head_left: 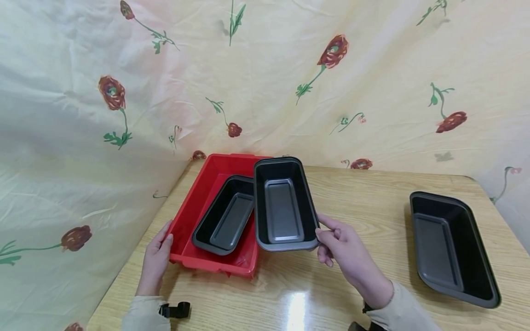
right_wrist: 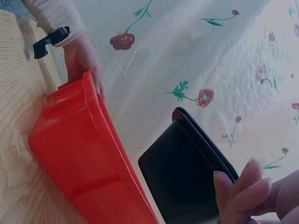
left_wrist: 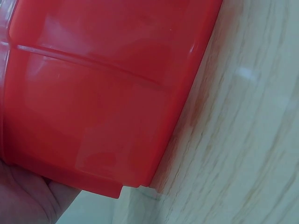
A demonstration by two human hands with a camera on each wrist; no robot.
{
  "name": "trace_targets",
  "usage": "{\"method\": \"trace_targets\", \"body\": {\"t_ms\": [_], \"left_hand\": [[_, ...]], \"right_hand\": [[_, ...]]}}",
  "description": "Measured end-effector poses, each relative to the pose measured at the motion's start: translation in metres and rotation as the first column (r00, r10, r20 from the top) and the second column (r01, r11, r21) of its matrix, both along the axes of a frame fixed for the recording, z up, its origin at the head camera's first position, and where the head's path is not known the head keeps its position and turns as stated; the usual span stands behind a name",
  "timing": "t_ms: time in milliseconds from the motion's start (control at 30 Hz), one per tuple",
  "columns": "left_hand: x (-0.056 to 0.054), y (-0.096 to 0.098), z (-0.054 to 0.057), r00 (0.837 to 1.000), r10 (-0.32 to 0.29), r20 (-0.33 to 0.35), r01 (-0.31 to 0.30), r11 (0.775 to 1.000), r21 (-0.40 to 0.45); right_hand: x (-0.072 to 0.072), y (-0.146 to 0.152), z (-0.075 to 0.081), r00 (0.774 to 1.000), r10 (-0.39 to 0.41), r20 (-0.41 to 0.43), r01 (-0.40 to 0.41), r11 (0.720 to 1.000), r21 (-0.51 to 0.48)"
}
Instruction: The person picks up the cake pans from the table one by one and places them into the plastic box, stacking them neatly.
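Observation:
A dark loaf pan [head_left: 285, 207] is pinched at its near right corner by my right hand [head_left: 345, 253]. It hangs over the right side of a red plastic bin [head_left: 190, 216], and the right wrist view shows the pan's outside [right_wrist: 182, 172] raised beside the bin's wall [right_wrist: 88, 158]. Inside the bin a second loaf pan [head_left: 232, 218] lies slanted, its right part hidden behind the held one. My left hand [head_left: 155, 259] grips the bin's near left corner, thumb over the rim. The left wrist view has the bin's red side [left_wrist: 98, 107] with part of that hand [left_wrist: 28, 196] below it.
A third loaf pan [head_left: 453, 248] sits at the right of the wooden table [head_left: 356, 197]. Flower-patterned cloth [head_left: 265, 82] hangs along the back and left edges of the table. A black strap [head_left: 175, 310] is on the left wrist.

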State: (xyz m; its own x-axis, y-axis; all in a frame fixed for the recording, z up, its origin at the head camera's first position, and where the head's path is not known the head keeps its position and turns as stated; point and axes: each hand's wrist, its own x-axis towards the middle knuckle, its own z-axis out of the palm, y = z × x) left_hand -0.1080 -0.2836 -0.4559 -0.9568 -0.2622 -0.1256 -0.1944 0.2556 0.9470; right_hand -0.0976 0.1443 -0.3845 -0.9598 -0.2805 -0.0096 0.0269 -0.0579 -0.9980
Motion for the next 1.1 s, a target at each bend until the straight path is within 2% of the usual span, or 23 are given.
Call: {"method": "trace_targets", "body": {"t_ms": [267, 533, 1100], "left_hand": [[0.000, 0.000, 0.000, 1.000, 0.002, -0.001, -0.002, 1.000, 0.012], [0.001, 0.000, 0.000, 1.000, 0.005, -0.005, -0.005, 1.000, 0.006], [0.001, 0.001, 0.004, 1.000, 0.001, 0.010, -0.001, 1.000, 0.015]], "right_hand": [[-0.003, -0.008, 0.001, 1.000, 0.011, -0.009, -0.011, 1.000, -0.015], [-0.004, -0.019, 0.001, 0.999, 0.006, 0.035, -0.005, 1.000, -0.020], [-0.008, -0.041, 0.000, 0.997, 0.048, 0.059, -0.044, 0.997, -0.057]]}}
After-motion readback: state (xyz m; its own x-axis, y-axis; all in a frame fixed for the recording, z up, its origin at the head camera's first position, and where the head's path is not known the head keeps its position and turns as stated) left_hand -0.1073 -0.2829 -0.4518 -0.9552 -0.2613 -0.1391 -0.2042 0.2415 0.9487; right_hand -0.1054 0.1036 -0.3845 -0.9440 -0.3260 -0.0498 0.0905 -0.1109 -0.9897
